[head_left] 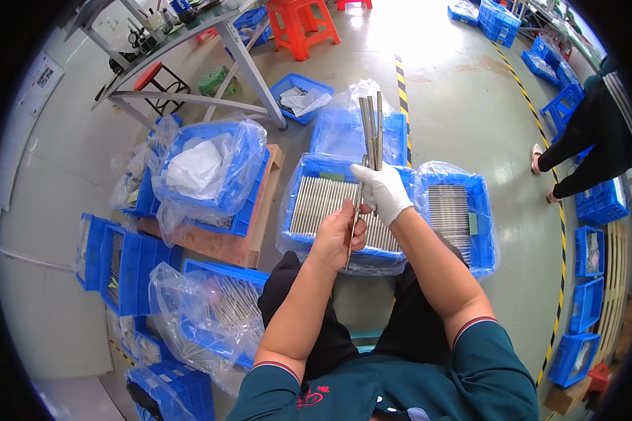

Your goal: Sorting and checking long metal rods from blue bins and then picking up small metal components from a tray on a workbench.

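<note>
single head view, fisheye, looks steeply down from above, close over lap and floor [463, 105].

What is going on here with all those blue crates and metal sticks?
A seated person is handling thin metal rods. The right hand, in a white glove, holds a small bundle of rods upright, while the bare left hand holds a single rod. Just beyond the hands, on the floor, sits a plastic-lined blue crate filled with rows of rods, with a similar crate to its right.

Grey floor [463, 112]: blue crates [344, 203], wooden pallet [225, 242].
</note>
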{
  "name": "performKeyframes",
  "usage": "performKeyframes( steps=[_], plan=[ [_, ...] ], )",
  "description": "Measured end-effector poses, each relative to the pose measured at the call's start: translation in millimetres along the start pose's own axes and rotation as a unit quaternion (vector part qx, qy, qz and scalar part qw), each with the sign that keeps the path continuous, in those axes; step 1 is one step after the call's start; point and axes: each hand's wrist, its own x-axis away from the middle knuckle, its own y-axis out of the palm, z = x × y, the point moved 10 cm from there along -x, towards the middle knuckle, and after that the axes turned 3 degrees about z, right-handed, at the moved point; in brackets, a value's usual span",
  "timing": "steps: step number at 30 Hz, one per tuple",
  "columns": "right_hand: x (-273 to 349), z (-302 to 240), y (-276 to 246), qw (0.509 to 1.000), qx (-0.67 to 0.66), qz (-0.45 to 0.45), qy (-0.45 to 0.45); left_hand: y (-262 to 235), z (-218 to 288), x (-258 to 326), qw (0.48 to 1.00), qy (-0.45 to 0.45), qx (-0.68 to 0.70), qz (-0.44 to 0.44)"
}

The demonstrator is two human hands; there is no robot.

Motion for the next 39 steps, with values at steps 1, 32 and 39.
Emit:
performKeyframes(
  steps=[1,32,39],
  plan=[
    [0.1,-1.1,0.3,1.000,-0.004,-0.002,-0.003,1.1,0.1,0.2,1.000,0.000,0.001,-0.001],
    [-39.0,-32.8,-66.7,0.990,-0.113,0.085,-0.027,9.6,-6.1,20.3,0.980,-0.044,-0.184,-0.054],
    [-40.4,-21.9,-74.1,0.988,-0.143,0.053,-0.008,-12.7,17.9,10.1,0.990,0.024,-0.136,-0.007]
  ],
)
